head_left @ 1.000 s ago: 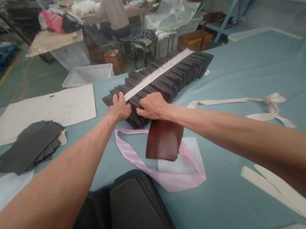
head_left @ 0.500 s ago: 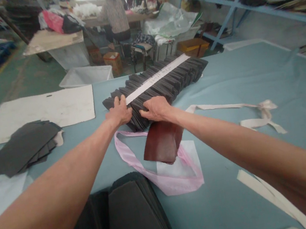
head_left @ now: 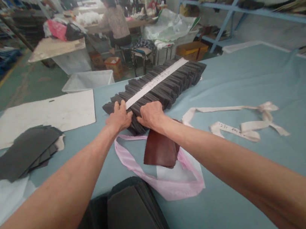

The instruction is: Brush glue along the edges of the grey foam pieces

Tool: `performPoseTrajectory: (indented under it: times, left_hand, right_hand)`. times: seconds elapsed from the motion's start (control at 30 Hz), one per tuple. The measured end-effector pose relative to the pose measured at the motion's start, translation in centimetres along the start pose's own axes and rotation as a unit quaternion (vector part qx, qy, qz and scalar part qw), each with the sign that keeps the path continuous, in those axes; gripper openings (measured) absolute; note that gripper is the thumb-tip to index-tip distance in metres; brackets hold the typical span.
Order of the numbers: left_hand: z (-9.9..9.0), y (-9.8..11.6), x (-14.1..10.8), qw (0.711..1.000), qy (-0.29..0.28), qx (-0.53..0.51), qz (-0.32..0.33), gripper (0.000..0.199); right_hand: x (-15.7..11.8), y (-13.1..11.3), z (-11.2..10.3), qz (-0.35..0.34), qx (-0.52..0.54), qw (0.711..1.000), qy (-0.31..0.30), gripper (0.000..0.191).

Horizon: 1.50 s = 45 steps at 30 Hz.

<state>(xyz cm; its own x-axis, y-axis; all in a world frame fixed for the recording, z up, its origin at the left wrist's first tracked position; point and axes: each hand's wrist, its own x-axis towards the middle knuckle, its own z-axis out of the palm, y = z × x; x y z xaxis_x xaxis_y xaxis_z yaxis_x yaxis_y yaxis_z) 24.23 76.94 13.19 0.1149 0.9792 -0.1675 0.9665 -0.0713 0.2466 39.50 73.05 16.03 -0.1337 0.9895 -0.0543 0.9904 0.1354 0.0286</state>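
A long bundle of dark cut pieces (head_left: 166, 90), fanned in a row, lies slantwise on the table. A white strip (head_left: 155, 82) with handwriting runs along its top. At the near left end, my left hand (head_left: 119, 117) grips the pieces, its fingers over them beside the strip's end. My right hand (head_left: 150, 114) is closed on the near side of the same bundle, fingertips hidden, close to my left thumb. Under my right wrist lie reddish-brown pieces (head_left: 160, 149), partly covered by the forearm. A pink fabric loop (head_left: 163, 190) and a white sheet lie around and under them.
Stacked dark pieces (head_left: 133, 219) stand at the front edge. To the left are loose dark pieces (head_left: 27, 151) and a pale board (head_left: 75, 110). Knotted cream strips (head_left: 266, 108) lie at right. Beyond are a white bin (head_left: 88, 80), a seated person (head_left: 117, 22) and blue shelving (head_left: 228, 5).
My right hand has moved slightly left along the bundle, closer to my left hand. The right forearm has shifted, and a marked cream strip now shows at right. The view has tilted slightly.
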Motion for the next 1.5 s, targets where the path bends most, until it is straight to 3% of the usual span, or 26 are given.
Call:
performPoseTrajectory:
  times: [0.3, 0.53, 1.13, 1.5]
  left_hand:
    - [-0.6, 2.1, -1.4, 0.998, -0.010, -0.015, -0.057, 0.103]
    - [-0.8, 3.5, -2.0, 0.998, 0.019, 0.003, -0.068, 0.100]
    - [-0.4, 1.6, -1.8, 0.999, 0.007, 0.016, -0.028, 0.095]
    - [-0.3, 0.9, -2.2, 0.999, 0.003, 0.023, -0.031, 0.096]
  right_hand:
    - [-0.4, 0.1, 0.2, 0.001, 0.010, 1.000, 0.009, 0.038]
    - [-1.1, -0.2, 0.2, -0.020, 0.024, 0.999, 0.010, 0.033]
    - [-2.2, -0.1, 1.3, -0.081, 0.038, 0.996, 0.010, 0.043]
    - [-0.8, 0.4, -1.4, -0.105, 0.021, 0.994, 0.012, 0.045]
